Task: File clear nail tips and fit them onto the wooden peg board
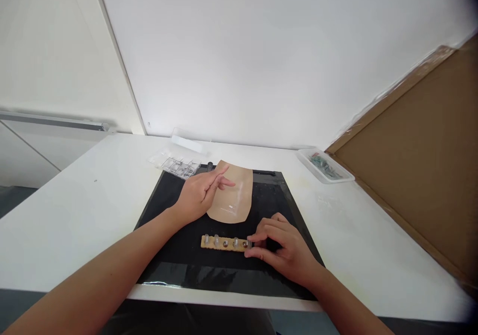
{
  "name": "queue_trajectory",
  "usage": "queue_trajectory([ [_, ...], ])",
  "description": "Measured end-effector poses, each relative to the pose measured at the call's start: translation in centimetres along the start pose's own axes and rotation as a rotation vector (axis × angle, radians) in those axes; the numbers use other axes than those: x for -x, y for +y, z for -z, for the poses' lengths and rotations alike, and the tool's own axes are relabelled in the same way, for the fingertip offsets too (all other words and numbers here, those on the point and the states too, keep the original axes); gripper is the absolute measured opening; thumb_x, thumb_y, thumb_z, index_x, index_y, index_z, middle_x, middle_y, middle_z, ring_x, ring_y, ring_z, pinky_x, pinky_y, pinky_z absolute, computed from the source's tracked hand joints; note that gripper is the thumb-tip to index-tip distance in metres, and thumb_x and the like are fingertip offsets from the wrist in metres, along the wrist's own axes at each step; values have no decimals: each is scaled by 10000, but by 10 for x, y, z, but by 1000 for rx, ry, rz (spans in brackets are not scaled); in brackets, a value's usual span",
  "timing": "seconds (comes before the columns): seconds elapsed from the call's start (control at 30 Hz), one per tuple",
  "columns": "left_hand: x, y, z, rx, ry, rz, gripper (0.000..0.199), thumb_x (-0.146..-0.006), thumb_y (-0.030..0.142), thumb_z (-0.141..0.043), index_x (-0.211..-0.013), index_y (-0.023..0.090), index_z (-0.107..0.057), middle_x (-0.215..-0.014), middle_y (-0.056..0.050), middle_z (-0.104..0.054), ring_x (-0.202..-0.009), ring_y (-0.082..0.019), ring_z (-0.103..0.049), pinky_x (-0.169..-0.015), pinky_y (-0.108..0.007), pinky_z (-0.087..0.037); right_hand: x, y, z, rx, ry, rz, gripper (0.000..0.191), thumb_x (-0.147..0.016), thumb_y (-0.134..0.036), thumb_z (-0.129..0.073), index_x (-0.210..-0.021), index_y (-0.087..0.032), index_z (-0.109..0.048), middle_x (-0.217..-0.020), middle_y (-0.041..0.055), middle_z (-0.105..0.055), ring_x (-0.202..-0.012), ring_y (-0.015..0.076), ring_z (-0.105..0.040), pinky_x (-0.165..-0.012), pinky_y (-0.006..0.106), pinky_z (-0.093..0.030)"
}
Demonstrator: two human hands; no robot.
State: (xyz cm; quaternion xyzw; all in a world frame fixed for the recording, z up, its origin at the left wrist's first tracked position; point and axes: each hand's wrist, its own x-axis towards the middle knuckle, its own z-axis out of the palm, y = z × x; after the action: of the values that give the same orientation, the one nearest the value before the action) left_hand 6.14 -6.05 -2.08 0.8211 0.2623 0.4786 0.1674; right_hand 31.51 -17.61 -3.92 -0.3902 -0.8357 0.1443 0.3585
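Your desk (pixel 93 190): plain white. Wall (pixel 242 66): white too. Mat (pixel 175 255) you see: black, pale shiny streaks near front. Paper (pixel 241 205): light brown, white shiny spots. Strip (pixel 211 246): yellow-brown; clear bits (pixel 216 241) and red-brown dots (pixel 225 244) along it. Box (pixel 181 167): see-through, dark criss-cross lines. Tub (pixel 341 178): cloudy white, green bits (pixel 323 166) inside. Big board (pixel 421 175): brown.

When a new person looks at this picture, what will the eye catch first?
Probably the tan strip with its row of small pieces, low on the black mat, its right end at the right hand's fingers. Next comes the brown paper above it, with the left hand over its left side.
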Motion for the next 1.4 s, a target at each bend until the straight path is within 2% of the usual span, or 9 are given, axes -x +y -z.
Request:
queue_trajectory([
  [0.13, 0, 0, -2, -78, 23, -166, 520, -1085, 153, -416, -1604, 193, -422, -1182, -55, -803, -1035, -196, -687, -963, -389, -547, 2, 2, -2, 32, -12, 16, 228, -869, -390, -865, -967, -239, -726, -789, -27, -724, -678, 136, -613, -732, 354, -358],
  [0.4, -2, -3, 0, -83, 50, -253, 581, -1058, 120, -449, -1631, 191, -379, -1096, -72, -814, -973, -218, -638, -926, -418, -533, 0, 6, -5, 7, -22, -10, 211, -871, -350, -868, -968, -242, -715, -753, -40, -700, -663, 130, -623, -744, 357, -370],
  [0.57, -2, -4, -1, -99, 28, -255, 618, -1055, 128, -448, -1657, 194, -330, -1078, -73, -813, -921, -223, -590, -906, -423, -528, 0, 7, -4, 4, -14, -23, 198, -873, -331, -865, -967, -242, -714, -746, -45, -695, -659, 129, -632, -749, 359, -371],
  [0.8, -2, -6, -1, -116, 36, -252, 618, -1061, 142, -444, -1662, 196, -314, -1049, -70, -810, -909, -227, -569, -897, -423, -522, 0, 8, -4, -20, -70, -47, 195, -881, -357, -856, -956, -243, -718, -767, -40, -707, -676, 134, -643, -768, 360, -368],
  [1.03, -1, -5, 3, -52, -23, -197, 546, -1100, 212, -380, -1645, 199, -358, -1112, -85, -795, -1004, -245, -559, -963, -457, -494, 0, 9, -5, -19, -89, -64, 214, -890, -402, -843, -947, -237, -720, -778, -35, -705, -682, 130, -632, -766, 359, -366],
  [1.4, 0, -3, 5, -32, -31, -187, 528, -1119, 273, -352, -1643, 210, -360, -1133, -85, -784, -1039, -249, -557, -972, -466, -486, -1, 7, -5, -5, -105, -40, 176, -940, -393, -788, -963, -232, -721, -782, -23, -693, -691, 132, -618, -759, 363, -358],
])
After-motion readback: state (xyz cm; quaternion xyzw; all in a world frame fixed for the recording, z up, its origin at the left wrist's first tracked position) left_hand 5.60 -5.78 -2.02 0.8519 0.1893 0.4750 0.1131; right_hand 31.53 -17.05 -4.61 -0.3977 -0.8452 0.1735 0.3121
